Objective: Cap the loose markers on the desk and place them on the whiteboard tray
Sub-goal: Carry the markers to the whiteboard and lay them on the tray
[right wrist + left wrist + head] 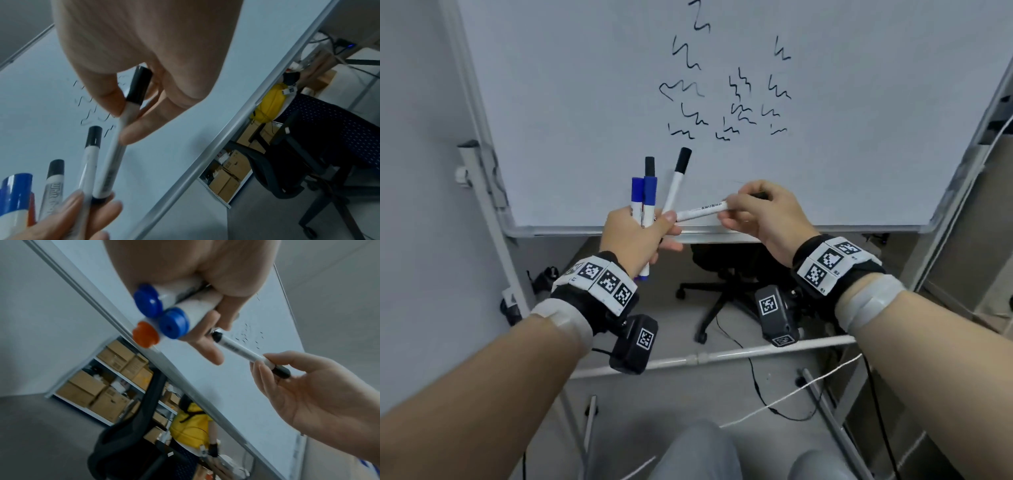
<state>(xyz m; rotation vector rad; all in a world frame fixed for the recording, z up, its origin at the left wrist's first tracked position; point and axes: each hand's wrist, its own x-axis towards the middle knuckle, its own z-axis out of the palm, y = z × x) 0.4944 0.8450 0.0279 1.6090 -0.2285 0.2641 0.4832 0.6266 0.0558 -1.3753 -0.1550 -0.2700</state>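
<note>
My left hand (635, 236) is closed around a bundle of capped markers (650, 192), their caps fanning up and away from me in front of the whiteboard (585, 102). Two wear blue caps (637, 190) and two black caps (682, 160); the left wrist view also shows an orange end plug (145, 337) beside two blue ones. My right hand (763, 212) pinches one more slim black-capped marker (702, 209) near its cap between thumb and fingertips (131, 134). That marker lies almost level, cap to the right inside my right hand, and its black tail end touches the fingers (107, 206) of my left hand, just beside the bundle.

The whiteboard carries scattered black squiggles (736, 102). The whiteboard tray (709, 234) runs along its lower edge, just beyond and below both hands. Past the board's lower edge stand a black office chair (722, 284) on the floor and, further off, shelves of cardboard boxes (98, 386).
</note>
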